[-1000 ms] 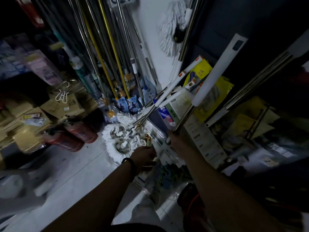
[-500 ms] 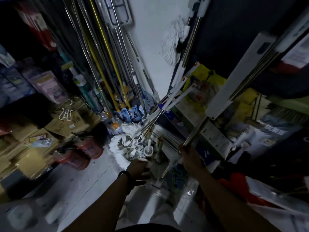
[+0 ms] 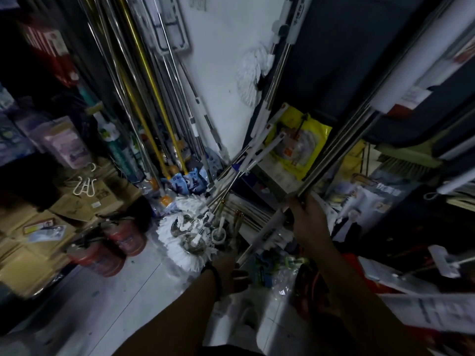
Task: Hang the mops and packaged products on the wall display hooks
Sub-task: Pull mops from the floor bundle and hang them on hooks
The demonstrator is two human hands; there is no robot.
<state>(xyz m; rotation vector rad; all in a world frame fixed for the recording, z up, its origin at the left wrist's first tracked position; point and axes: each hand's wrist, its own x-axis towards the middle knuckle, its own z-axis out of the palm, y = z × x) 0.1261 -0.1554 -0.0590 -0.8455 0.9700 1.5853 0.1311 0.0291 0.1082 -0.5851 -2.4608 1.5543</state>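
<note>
My right hand (image 3: pixel 307 222) is closed around the steel pole of a mop (image 3: pixel 336 152), whose white upper handle runs up to the right. The pole's lower end comes down to my left hand (image 3: pixel 232 268), which grips it near the floor. Just beyond my left hand, several round white spin-mop heads (image 3: pixel 185 232) lie on the floor with their poles leaning right. A white string mop (image 3: pixel 250 75) hangs on the white wall. A yellow packaged product (image 3: pixel 298 142) hangs on the right display.
Many steel and yellow mop poles (image 3: pixel 144 80) lean in the left corner. Two red fire extinguishers (image 3: pixel 110 242) and cardboard boxes (image 3: pixel 30 227) lie at the left. Packaged goods and brooms crowd the right side. Light floor tiles (image 3: pixel 108 304) show in front.
My right hand has lifted the mop pole higher and further right. My left hand has slid down its lower end. The view has tilted upward.
</note>
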